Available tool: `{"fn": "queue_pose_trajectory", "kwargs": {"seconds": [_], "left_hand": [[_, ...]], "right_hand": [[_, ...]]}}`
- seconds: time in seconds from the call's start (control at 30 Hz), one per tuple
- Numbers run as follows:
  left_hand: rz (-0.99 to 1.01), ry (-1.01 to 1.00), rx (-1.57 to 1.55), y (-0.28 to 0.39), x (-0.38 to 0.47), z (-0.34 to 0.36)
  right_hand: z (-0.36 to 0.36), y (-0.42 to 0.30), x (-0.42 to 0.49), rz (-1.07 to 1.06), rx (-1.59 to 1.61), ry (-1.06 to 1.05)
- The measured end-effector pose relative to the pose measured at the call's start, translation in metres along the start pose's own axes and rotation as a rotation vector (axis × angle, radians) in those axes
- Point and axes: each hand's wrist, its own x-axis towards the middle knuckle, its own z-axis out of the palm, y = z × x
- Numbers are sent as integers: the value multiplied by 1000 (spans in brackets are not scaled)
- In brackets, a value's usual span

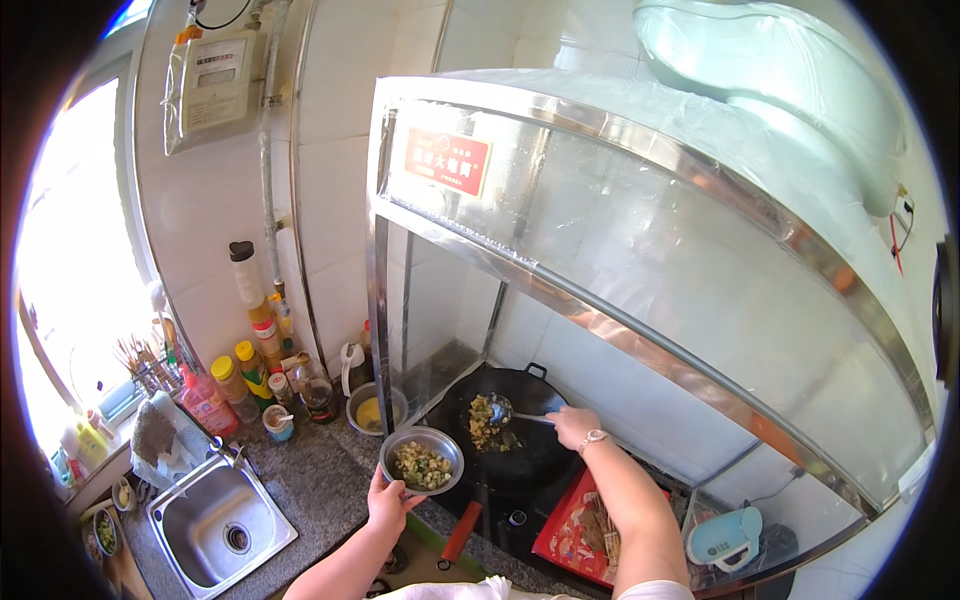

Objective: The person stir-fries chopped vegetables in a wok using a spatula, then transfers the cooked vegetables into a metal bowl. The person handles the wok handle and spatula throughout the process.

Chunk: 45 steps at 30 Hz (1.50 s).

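My left hand (388,496) grips the rim of a stainless steel bowl (422,460) that holds chopped food with green bits, at the near left edge of the wok. My right hand (574,427), with a watch or bracelet at the wrist, is closed on the handle of a metal ladle (500,409). The ladle's head rests in cooked chopped food (484,426) inside a black wok (529,461) on the stove. The wok's red-brown handle (460,534) points towards me.
A metal-framed clear screen (465,232) surrounds the stove. Left are a steel sink (225,525), seasoning bottles (255,375) and a metal bowl of yellow liquid (369,414). A red packet (566,529) and a light blue jug (724,536) are at right.
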Motion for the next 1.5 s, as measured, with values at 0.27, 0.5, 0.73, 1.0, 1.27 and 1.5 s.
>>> {"fn": "queue_pose_trajectory", "kwargs": {"seconds": [0.27, 0.5, 0.73, 1.0, 1.27, 1.5], "left_hand": [[10, 21, -25, -2, -16, -8], [25, 75, -58, -13, -18, -17], [44, 67, -66, -14, -32, -21], [41, 99, -52, -15, -33, -23], [67, 77, -73, -6, -42, -24], [50, 104, -59, -3, -38, -10]], "right_hand": [[8, 99, 49, 118, -178, 169], [-26, 32, 88, -443, -280, 262], [-36, 105, 74, -55, -471, -96], [-28, 41, 46, -139, -198, -229], [-14, 99, -44, -84, 177, -603], [117, -26, -42, 205, 598, -2]]}}
